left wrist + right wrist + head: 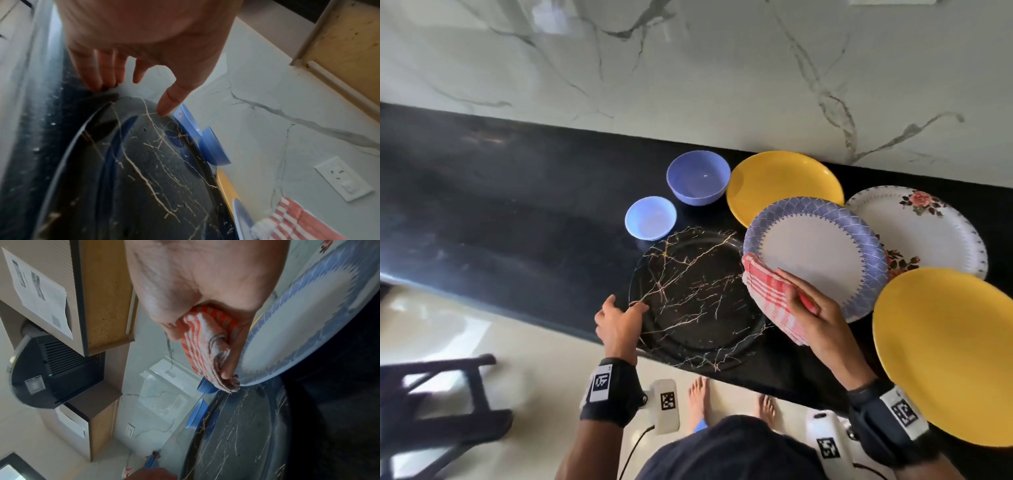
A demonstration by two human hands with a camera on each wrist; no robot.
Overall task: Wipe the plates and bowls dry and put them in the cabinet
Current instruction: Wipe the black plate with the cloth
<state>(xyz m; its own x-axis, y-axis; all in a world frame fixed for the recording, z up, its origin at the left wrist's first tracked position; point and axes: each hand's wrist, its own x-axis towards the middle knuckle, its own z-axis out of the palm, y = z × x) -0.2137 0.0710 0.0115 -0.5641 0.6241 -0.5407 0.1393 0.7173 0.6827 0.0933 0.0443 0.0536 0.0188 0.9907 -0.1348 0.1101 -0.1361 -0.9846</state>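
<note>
Left hand (619,323) fingers (98,71) loosely spread, thumb tip touching the near-left rim of the black gold-veined round plate (698,298) at the black tabletop (517,205) edge. Right hand (822,318) grips a folded red-checked cloth (770,294) against the blue-rimmed white plate (815,253). Counted: two yellow plates, one floral plate, two blue bowls. Tabletop open far left.

A black wrist strap (613,394) with a white square-code tag wraps the left forearm; the right wrist strap (883,418) matches. White camera units (666,406) with cables hang beneath. Dark shirt (726,452), bare feet (698,394).
</note>
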